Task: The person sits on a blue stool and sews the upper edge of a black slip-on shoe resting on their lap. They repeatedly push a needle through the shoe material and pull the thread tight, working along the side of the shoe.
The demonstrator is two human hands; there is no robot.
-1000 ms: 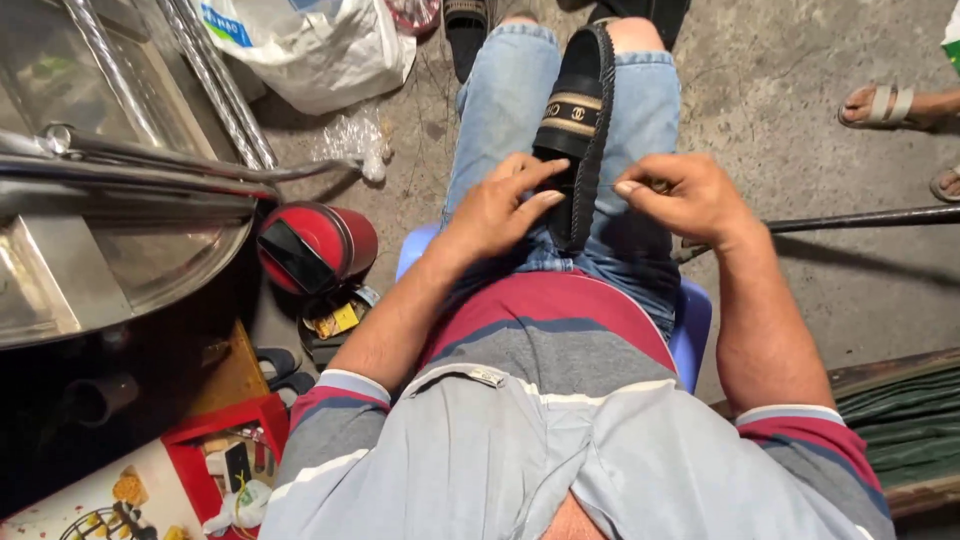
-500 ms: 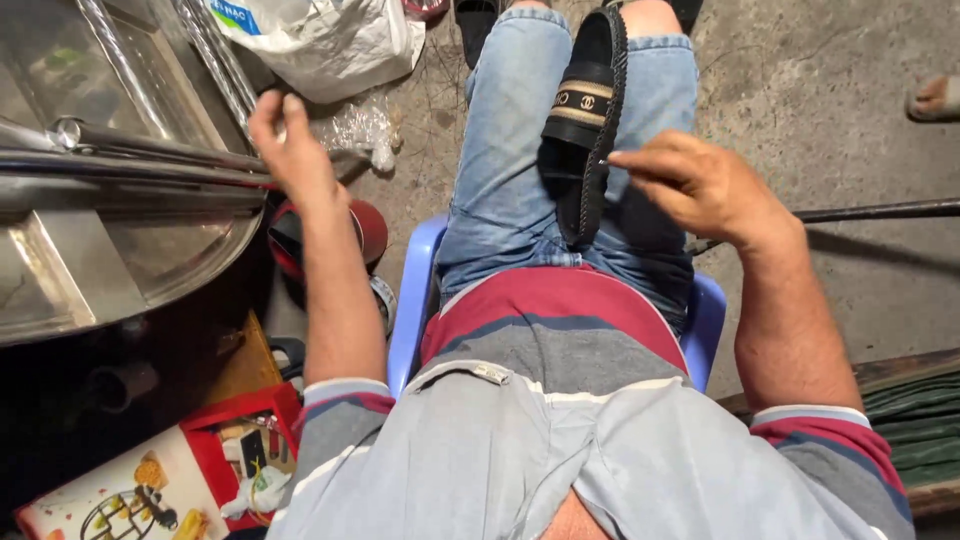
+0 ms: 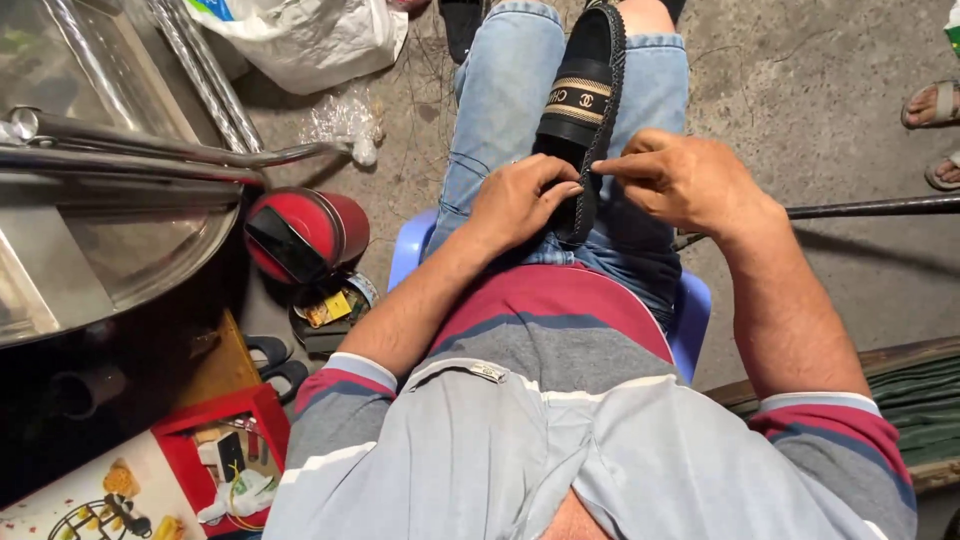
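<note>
Fingers of the right hand pinch together at the braided sole edge of a black slipper lying along the person's thigh, while the left hand clamps its heel end. Resting only on denim, the slipper could slide off sideways. Bare concrete floor lies below; a red tin and metal frame crowd the left.

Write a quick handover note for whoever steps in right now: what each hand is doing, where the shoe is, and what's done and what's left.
Left hand: resting on the heel end of the black slip-on shoe, steadying it on the lap.
Right hand: fingertips pinched at the shoe's stitched edge; whatever they hold is too small to see.
Shoe: lies lengthwise between the thighs, toe pointing away.
Red tin: on the ground to the left.
Done: shoe positioned and gripped.
Left: the edge work; progress cannot be judged.
</note>
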